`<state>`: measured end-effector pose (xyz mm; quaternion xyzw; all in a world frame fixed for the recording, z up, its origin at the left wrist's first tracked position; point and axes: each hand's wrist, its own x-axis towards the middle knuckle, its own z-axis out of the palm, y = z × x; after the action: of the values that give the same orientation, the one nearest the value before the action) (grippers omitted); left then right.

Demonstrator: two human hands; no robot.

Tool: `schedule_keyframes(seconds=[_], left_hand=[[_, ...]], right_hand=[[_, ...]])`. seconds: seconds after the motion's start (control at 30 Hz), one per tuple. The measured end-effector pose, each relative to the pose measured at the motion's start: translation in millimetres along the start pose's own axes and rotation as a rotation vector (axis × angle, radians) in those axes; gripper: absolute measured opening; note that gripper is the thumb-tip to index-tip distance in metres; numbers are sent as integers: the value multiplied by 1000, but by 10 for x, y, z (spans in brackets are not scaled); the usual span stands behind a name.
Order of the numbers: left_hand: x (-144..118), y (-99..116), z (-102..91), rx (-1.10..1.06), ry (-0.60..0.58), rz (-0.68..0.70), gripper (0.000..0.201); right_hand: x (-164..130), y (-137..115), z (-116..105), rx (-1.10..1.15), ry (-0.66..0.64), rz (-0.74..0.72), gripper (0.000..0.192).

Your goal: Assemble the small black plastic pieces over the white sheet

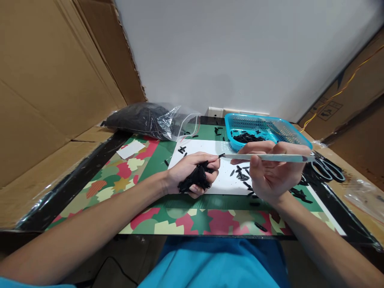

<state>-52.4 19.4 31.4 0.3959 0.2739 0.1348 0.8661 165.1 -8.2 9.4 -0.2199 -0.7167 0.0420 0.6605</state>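
Note:
My left hand (pixel 187 170) is closed around a bunch of small black pieces (pixel 196 179) over the white sheet (pixel 207 148). One black piece (pixel 221 155) sticks out between its thumb and forefinger. My right hand (pixel 270 174) grips a long pale stick-like tool (pixel 279 158) whose tip meets that piece. Several loose black pieces (pixel 241 174) lie on the sheet between the hands.
A blue mesh basket (pixel 285 132) holding black pieces stands at the back right. A clear bag of black pieces (pixel 144 118) lies at the back left. Scissors (pixel 328 168) rest at the right. Cardboard walls flank the patterned mat (pixel 129 176).

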Motion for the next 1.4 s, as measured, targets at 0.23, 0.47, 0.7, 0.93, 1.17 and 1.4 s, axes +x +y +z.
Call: schedule_keyframes(seconds=[0.23,0.47,0.7,0.93,1.17,1.4], left_hand=[[1,-8,-9,-14,25,-9,34],[3,-9,5,6,17,15,34],[19,-44,18,64,16,13,36],[6,-19,69,72,-67,15,34],[-10,-2,85,78,-39,8,34],[-18,-1,104,98,-9,25,35]], right_hand=[[-91,23,0,46,-29,251,18],[-101,81,2,10,-33,199,18],[69,-31,21,223,-67,382,10],[230,104,31,592,-28,1012,30],[208,110,34,594,-9,985,35],[203,57,31,370,59,707,30]])
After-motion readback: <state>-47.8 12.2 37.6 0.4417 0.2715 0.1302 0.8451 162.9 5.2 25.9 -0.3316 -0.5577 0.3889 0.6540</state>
